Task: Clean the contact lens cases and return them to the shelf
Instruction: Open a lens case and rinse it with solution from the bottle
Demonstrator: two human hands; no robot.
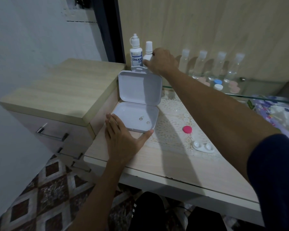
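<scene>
Two hands work over a pale wood-grain counter (165,164) partly covered by a cream lace mat (172,124). Left of it stands a light wooden drawer cabinet (57,97). An open white plastic hinged box (137,100) sits on the counter, its lid upright; the left hand (122,139) lies flat with straight fingers against its front left corner. The right hand (162,64) reaches back and curls its fingers around a small plain white dropper bottle (148,52). Just beside this stands a white solution bottle (135,54) labelled "DREAM EYE". Four clear capped bottles (212,65) line a glass shelf (240,95). On the mat lie a white twin-cup contact lens case (203,147), uncapped, and near it a round pink cap (187,129).
</scene>
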